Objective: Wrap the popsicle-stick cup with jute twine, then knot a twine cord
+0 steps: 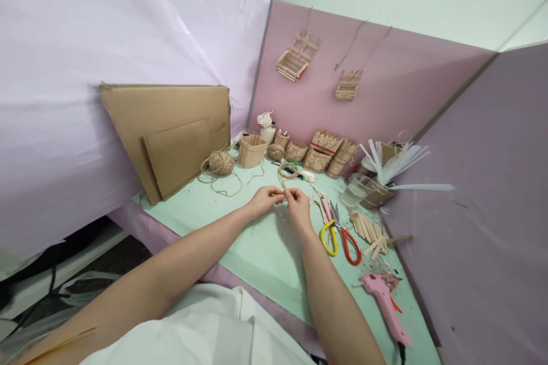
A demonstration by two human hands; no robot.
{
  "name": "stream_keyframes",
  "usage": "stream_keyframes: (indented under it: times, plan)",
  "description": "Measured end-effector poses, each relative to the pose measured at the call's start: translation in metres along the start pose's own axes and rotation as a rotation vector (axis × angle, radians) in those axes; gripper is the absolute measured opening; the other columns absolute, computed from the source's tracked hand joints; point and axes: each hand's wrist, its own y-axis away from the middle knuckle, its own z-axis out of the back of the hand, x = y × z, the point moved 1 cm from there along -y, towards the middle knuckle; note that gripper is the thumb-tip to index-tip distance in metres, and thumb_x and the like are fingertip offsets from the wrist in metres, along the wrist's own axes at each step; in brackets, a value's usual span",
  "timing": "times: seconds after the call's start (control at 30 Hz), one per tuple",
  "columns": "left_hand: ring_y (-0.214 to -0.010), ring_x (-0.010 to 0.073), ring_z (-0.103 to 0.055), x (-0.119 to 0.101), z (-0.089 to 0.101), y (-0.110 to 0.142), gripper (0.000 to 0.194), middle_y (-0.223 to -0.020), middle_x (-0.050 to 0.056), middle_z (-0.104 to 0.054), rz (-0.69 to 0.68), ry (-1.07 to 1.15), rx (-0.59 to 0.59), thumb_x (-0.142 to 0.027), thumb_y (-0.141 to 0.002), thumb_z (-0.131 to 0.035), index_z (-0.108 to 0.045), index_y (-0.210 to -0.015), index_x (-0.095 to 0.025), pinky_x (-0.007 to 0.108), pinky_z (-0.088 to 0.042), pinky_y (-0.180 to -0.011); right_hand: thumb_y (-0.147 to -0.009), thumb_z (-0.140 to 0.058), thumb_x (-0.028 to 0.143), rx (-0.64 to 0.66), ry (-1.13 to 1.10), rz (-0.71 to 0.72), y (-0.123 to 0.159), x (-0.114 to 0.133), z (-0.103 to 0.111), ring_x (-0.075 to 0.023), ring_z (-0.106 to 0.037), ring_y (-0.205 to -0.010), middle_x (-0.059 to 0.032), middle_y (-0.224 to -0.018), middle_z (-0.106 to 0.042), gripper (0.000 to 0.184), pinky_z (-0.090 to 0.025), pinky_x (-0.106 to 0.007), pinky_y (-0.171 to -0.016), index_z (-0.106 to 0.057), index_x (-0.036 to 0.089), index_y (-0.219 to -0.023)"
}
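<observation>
My left hand (266, 201) and my right hand (298, 206) meet over the middle of the table, fingertips pinched together. Between them they hold the end of a piece of jute twine (288, 171), whose loops extend just beyond my fingers. Behind the loops lie a green-and-black tool (295, 172) and a small whitish piece (307, 176), too small to make out. Farther left sits a ball of twine (221, 162) with loose strands, beside a wooden-stick basket (252, 151). To the right of my right hand are scissors (341, 235) with one yellow and one red handle.
Popsicle sticks (367, 227) lie right of the scissors, with a pink glue gun (387, 308) nearer me. A plastic cup (356, 190) stands by white glue sticks (381, 159). Cardboard sheets (184, 120) lean at left. Several stick containers (317, 158) line the back.
</observation>
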Motion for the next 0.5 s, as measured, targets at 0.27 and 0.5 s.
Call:
stream_keyframes:
  times: [0.27, 0.5]
  plan:
    - [-0.062, 0.0117, -0.049, 0.002, 0.003, -0.002, 0.018, -0.061, -0.001, -0.057, -0.047, -0.107, -0.019, -0.031, -0.063, -0.066, -0.059, -0.065, -0.014, 0.025, -0.038, -0.064, -0.068, -0.058, 0.038, 0.005, -0.009, -0.001, 0.000, -0.002, 0.000, -0.0145, -0.051, -0.064, -0.0014, -0.066, -0.060, 0.021, -0.039, -0.027, -0.062, -0.059, 0.016, -0.068]
    - [-0.063, 0.0119, -0.048, 0.012, 0.000, -0.006, 0.015, -0.065, 0.000, -0.057, -0.112, -0.238, 0.003, -0.028, -0.065, -0.062, -0.060, -0.067, -0.014, 0.025, -0.037, -0.064, -0.069, -0.053, 0.037, -0.147, -0.033, -0.071, -0.004, -0.009, 0.002, -0.0130, -0.047, -0.057, 0.0002, -0.058, -0.054, 0.020, -0.038, -0.026, -0.056, -0.055, 0.017, -0.065]
